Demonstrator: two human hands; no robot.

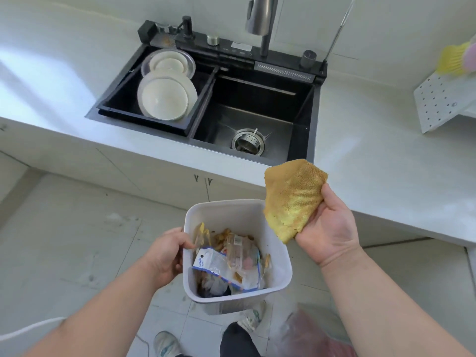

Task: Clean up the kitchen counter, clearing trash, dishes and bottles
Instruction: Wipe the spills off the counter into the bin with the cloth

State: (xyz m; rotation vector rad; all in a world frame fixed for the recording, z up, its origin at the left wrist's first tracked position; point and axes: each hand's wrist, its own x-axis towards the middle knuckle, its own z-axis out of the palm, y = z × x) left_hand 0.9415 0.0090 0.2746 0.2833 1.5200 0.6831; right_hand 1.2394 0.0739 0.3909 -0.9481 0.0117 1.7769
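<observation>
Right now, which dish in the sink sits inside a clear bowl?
The farther white dish, by the soap pump; a clear bowl rings it. The nearer white plates have none.

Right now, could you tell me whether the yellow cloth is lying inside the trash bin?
No, the yellow cloth is held up in the right hand, above the rim of the trash bin, which holds only wrappers and food scraps.

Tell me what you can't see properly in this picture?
Head view:
- The bottom of the trash bin: the wrappers piled inside cover it.
- The left hand fingertips: they curl over the bin's rim.
- The yellow brush: cut off by the right edge.
- The faucet top: cut off by the top edge.
- The reddish bag on the floor: blurred, contents unclear.
- The right hand palm: partly hidden by the yellow cloth.
</observation>
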